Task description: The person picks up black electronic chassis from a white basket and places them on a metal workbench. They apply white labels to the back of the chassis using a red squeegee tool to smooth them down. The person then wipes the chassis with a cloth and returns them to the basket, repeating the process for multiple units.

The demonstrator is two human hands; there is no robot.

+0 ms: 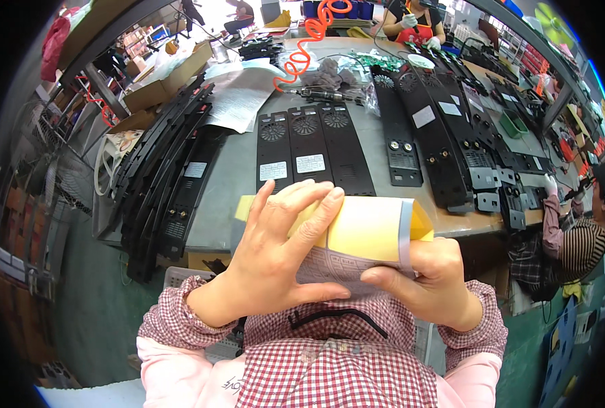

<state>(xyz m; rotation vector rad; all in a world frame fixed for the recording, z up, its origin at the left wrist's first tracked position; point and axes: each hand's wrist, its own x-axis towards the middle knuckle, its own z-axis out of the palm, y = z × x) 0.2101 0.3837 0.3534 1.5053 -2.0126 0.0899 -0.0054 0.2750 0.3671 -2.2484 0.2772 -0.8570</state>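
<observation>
A bent sheet with a yellow backing (367, 228) and a greyish printed side (333, 267) is raised before my chest; it looks like a sheet of labels. My left hand (268, 251) lies across its left part, fingers curved over the upper edge and thumb reaching along the printed side. Gripping the right end is my right hand (435, 275), its thumb on the printed side and its fingers partly hidden in the fold. Just beyond the sheet, several long black metal panels (302, 149) with round fan grilles lie side by side, some with white labels.
A stack of black panels (159, 170) leans along the table's left side. More panels (445, 129) lie at the right. A papers sheet (241, 92), an orange coiled hose (302, 51) and a grey bundle (329, 78) are farther back. Co-workers sit at the far side and right (581, 248).
</observation>
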